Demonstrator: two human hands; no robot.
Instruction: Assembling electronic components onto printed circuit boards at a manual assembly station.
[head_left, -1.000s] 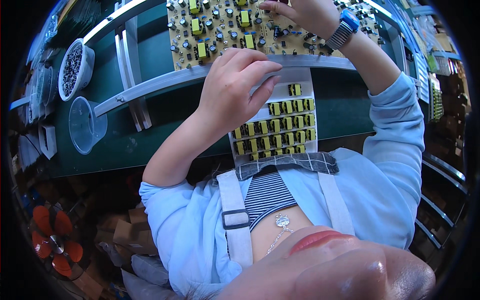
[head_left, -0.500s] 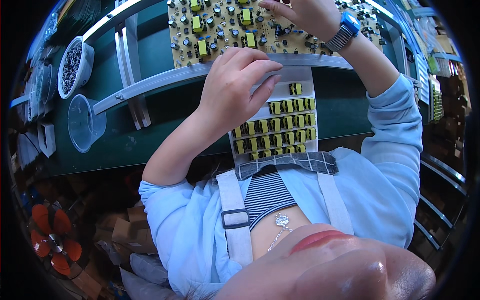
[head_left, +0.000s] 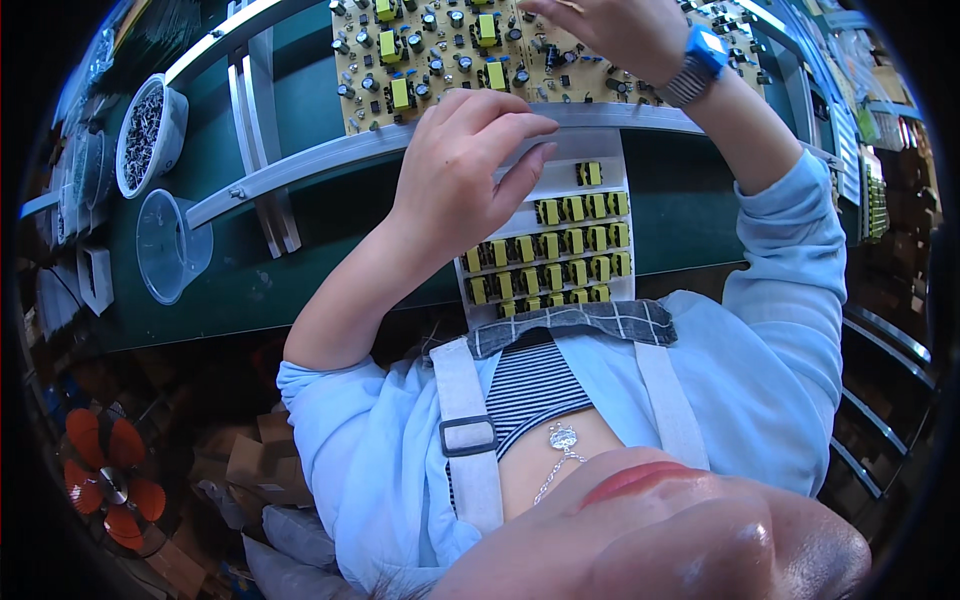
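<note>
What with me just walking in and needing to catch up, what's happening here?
The person's right hand is over the circuit boards, partly cut off, so what it holds is unclear. The left hand is by the metal rail, thumb and forefinger apart, nothing visible between them. Yellow-and-black transformers stand in rows on a white tray; similar yellow parts sit on the boards.

Two hands [head_left: 455, 165], upper centre — one watch [head_left: 707, 48], upper right; one orange fan [head_left: 112, 485], lower left — five visible yellow-black coils [head_left: 589, 174] in the central tray's [head_left: 602, 147] top two rows.
</note>
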